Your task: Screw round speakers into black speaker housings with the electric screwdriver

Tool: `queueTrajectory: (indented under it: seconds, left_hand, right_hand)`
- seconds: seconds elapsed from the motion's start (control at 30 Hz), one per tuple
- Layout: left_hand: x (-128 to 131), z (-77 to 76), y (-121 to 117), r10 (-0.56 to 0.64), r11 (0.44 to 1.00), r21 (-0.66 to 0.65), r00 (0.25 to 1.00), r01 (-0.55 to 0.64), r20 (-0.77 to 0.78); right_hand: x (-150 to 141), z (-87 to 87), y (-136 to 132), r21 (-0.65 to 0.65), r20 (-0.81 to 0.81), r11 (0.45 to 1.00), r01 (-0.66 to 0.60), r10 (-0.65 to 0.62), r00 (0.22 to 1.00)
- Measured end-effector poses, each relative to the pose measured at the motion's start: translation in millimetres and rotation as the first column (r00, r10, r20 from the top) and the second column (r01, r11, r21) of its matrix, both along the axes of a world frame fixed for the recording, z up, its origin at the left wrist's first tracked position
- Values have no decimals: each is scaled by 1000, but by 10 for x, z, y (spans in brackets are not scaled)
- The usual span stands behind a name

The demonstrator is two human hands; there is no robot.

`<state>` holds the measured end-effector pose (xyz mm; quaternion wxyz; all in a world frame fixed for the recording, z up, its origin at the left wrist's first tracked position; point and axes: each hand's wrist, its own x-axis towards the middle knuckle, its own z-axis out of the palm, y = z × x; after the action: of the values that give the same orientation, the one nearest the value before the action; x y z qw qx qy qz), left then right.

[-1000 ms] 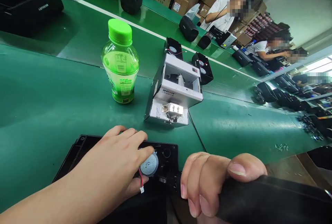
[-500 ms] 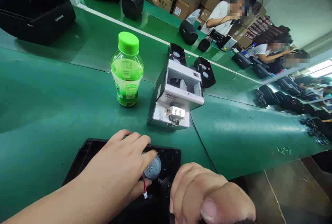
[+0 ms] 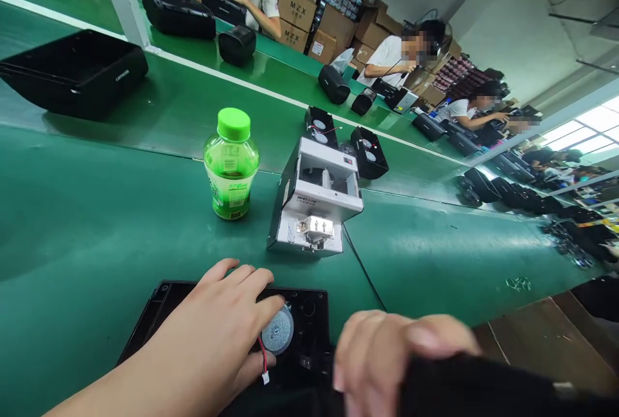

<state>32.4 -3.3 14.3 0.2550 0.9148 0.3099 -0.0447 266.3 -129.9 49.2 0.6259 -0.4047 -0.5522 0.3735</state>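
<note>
Round metal speaker disc [image 3: 277,330] is touched by the open, spread left hand [image 3: 213,327] on a black panel [image 3: 309,301], while a dark housing [image 3: 474,385] is gripped by the blurred, curled right hand [image 3: 382,356].

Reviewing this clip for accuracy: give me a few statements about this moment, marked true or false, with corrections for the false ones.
1. The left hand rests on a black panel, next to a round silver disc. True.
2. The right hand holds the green-capped bottle. False: the bottle stands upright on the green belt, and the blurred right hand curls over a black object.
3. A red wire ending in a white connector runs below the disc. True.
4. The white benchtop machine sits on the floor. False: it stands on the belt.
</note>
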Motion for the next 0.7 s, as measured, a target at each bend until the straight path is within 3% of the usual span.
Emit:
queueTrajectory:
  seconds: [0.03, 0.07, 0.13, 0.2, 0.27, 0.33, 0.4, 0.53, 0.63, 0.7]
  left_hand:
    - [-25, -39, -2, -3, 1000, 4, 1000, 3, 30]
    - [-56, -91, -9, -7, 1000, 12, 997, 6, 74]
    - [-126, -228, -42, -9, 998, 61, 977, -5, 214]
    - [-194, -394, -92, -13, 981, 183, 914, -67, 404]
    - [-249, -556, -157, -60, 932, 328, 825, -156, 562]
    - [-295, -689, -238, -139, 878, 439, 776, -191, 616]
    - [-347, -788, -339, -172, 833, 515, 791, -201, 587]
    - [-497, -913, -534, -109, 765, 600, 870, -235, 480]
    - [-582, -952, -588, -116, 781, 589, 879, -206, 462]
    - [-595, -946, -580, -122, 796, 571, 872, -199, 475]
  right_hand:
    - [-26, 125, 88, 74, -32, 994, 81, -78, 996]
    - [-62, 253, 197, 137, -91, 957, 257, -247, 965]
    - [-137, 469, 467, 219, -216, 835, 505, -463, 860]
    - [-177, 586, 769, 276, -219, 839, 469, -420, 880]
    - [-166, 602, 1036, 283, -153, 888, 363, -331, 931]
    - [-128, 563, 1218, 242, -102, 930, 277, -259, 960]
    - [-93, 528, 1306, 191, -98, 950, 248, -233, 967]
    - [-74, 540, 1286, 107, -144, 950, 293, -277, 950]
    - [-81, 540, 1132, 45, -168, 961, 272, -261, 951]
    - [-68, 508, 968, 72, -181, 946, 316, -299, 937]
